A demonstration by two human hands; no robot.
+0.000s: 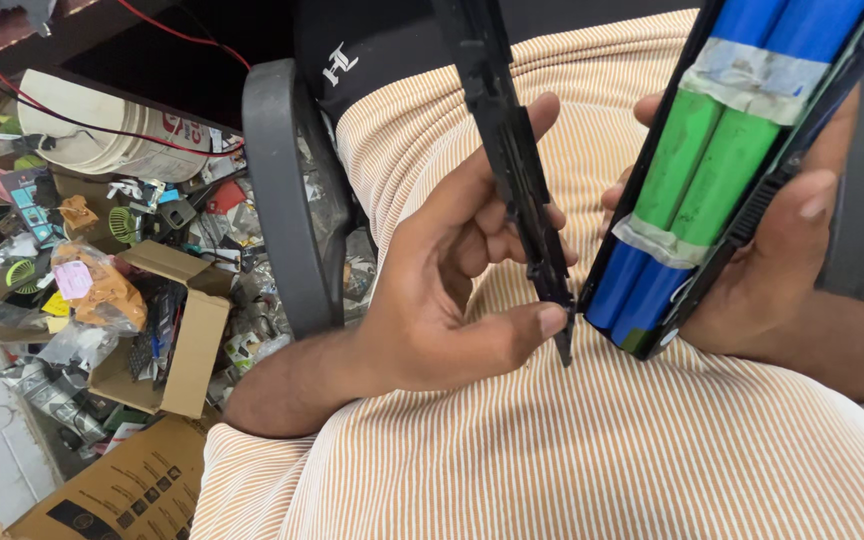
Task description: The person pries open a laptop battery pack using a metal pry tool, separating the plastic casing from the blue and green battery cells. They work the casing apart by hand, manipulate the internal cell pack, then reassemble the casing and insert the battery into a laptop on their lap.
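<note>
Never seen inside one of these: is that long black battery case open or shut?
Open. The long black plastic battery case shows its blue and green cells, and the left hand holds a narrow black cover strip apart.

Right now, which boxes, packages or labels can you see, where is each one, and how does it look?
Open cardboard box: left, on the floor; brown, flaps up, filled with small parts.
Flat cardboard sheet: bottom left; brown with dark print.
Pink label: left, on an orange bag; small, rectangular.
Tape bands: around the blue and green cells, right hand; pale, wrinkled.
</note>
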